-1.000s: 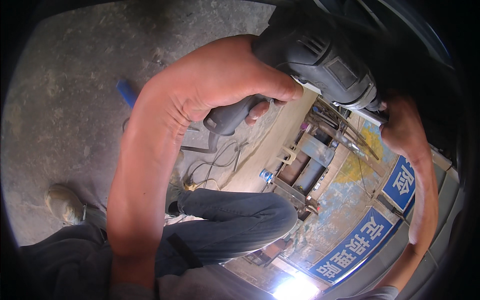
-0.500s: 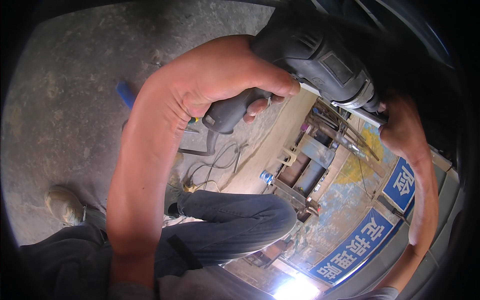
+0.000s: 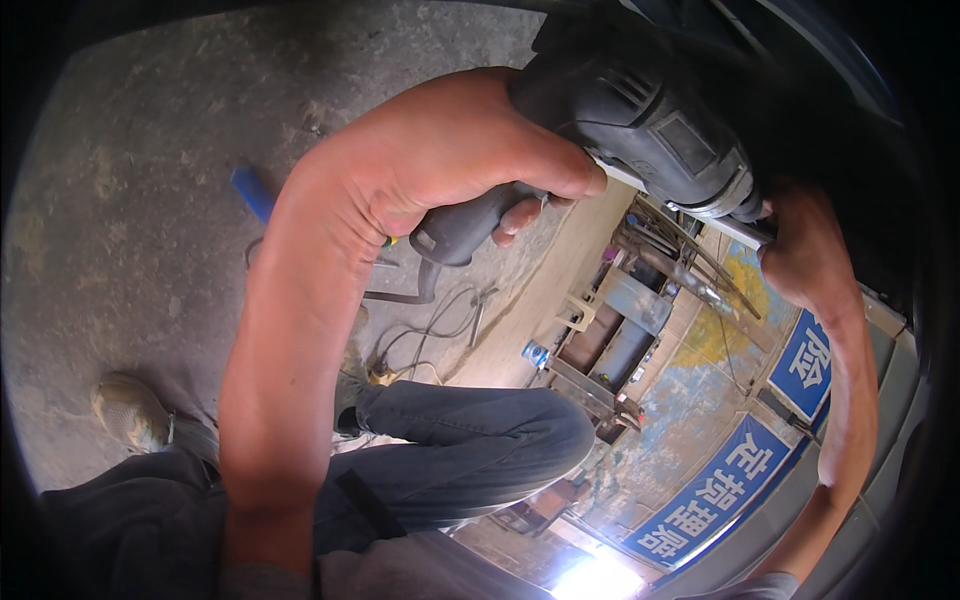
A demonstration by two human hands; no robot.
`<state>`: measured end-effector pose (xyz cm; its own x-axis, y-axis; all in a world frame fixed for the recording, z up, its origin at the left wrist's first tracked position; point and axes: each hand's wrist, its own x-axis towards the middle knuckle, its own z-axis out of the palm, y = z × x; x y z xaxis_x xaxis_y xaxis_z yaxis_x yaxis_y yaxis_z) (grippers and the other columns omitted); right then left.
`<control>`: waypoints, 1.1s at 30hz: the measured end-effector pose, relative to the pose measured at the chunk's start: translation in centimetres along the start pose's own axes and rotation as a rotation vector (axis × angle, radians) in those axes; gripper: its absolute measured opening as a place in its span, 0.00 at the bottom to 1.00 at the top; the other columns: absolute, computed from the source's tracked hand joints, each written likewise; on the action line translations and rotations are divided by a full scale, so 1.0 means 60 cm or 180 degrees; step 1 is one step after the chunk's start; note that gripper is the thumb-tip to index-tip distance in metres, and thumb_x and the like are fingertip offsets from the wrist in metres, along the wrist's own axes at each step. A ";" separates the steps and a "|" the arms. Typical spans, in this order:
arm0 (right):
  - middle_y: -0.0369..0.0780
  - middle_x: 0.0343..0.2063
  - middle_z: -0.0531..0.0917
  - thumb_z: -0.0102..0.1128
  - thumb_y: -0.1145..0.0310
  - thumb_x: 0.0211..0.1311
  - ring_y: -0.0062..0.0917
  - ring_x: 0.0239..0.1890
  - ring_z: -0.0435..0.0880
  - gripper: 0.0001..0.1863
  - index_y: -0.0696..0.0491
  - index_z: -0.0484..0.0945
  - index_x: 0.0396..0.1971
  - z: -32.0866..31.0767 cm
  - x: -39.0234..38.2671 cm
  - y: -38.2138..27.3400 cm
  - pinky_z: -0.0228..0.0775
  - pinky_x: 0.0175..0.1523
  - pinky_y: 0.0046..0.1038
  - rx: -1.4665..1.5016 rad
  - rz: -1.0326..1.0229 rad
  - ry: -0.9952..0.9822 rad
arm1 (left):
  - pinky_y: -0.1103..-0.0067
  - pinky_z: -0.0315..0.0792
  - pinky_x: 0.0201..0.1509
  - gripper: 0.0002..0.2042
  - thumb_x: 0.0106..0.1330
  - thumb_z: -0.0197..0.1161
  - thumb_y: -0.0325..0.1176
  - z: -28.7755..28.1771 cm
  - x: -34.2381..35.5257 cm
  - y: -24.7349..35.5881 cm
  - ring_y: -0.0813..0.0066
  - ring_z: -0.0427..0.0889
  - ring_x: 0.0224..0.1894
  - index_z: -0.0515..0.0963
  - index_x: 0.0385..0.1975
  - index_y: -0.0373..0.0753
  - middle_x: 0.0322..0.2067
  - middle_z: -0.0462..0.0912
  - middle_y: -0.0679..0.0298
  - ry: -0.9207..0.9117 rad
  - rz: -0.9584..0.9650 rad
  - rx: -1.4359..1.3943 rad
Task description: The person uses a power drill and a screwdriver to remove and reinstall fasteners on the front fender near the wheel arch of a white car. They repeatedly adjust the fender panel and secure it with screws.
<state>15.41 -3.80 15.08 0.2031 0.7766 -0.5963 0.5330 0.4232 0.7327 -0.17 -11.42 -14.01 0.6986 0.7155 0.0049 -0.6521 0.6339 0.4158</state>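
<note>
My left hand (image 3: pixel 450 160) is wrapped around the rear handle (image 3: pixel 462 232) of a dark grey power tool (image 3: pixel 650 120), which I hold up close to the camera at the top of the view. A pale metal edge (image 3: pixel 690 208) runs along under the tool's body. My right hand (image 3: pixel 805 250) sits at the tool's front end on the right. Its fingers run up behind the tool into shadow, so its grip is hidden. Both bare forearms rise from the lower edge.
Below lies a concrete floor with a blue object (image 3: pixel 252 190), cables (image 3: pixel 430 330) and loose metal rods. My bent leg in dark trousers (image 3: pixel 480 450) and a shoe (image 3: pixel 130 410) are lower down. Metal frames (image 3: pixel 610 330), blue signboards (image 3: pixel 720 490) and a bright glare (image 3: pixel 595 580) are at right.
The tool and my left hand have shifted slightly up and to the left. Both hands keep the same places on the tool.
</note>
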 end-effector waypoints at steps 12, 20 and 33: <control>0.48 0.46 0.81 0.56 0.91 0.37 0.43 0.56 0.75 0.24 0.61 0.83 0.40 -0.024 -0.009 -0.023 0.66 0.66 0.35 -0.0207 0.0482 -0.0297 | 0.80 0.68 0.19 0.12 0.53 0.66 0.27 -0.080 -0.072 -0.004 0.79 0.71 0.14 0.78 0.34 0.25 0.25 0.79 0.56 0.0321 0.0124 -0.0440; 0.48 0.46 0.80 0.58 0.87 0.39 0.41 0.56 0.76 0.23 0.58 0.81 0.41 -0.027 -0.006 -0.006 0.70 0.62 0.34 -0.0168 0.0482 -0.0291 | 0.77 0.70 0.21 0.11 0.52 0.64 0.25 -0.131 -0.171 0.006 0.76 0.73 0.16 0.79 0.36 0.29 0.26 0.80 0.58 0.1491 -0.0124 0.0073; 0.48 0.42 0.79 0.53 0.89 0.34 0.45 0.51 0.77 0.22 0.60 0.80 0.36 -0.025 0.002 0.001 0.71 0.56 0.37 0.0051 0.0092 -0.0069 | 0.77 0.71 0.24 0.11 0.56 0.66 0.27 -0.183 -0.220 -0.053 0.75 0.76 0.21 0.77 0.37 0.32 0.25 0.78 0.62 0.1746 -0.0437 0.0251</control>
<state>14.24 -2.96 15.54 0.2362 0.7780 -0.5822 0.5398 0.3931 0.7444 -10.54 -19.69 -25.39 0.5064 0.6893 -0.5181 -0.5276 0.7229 0.4462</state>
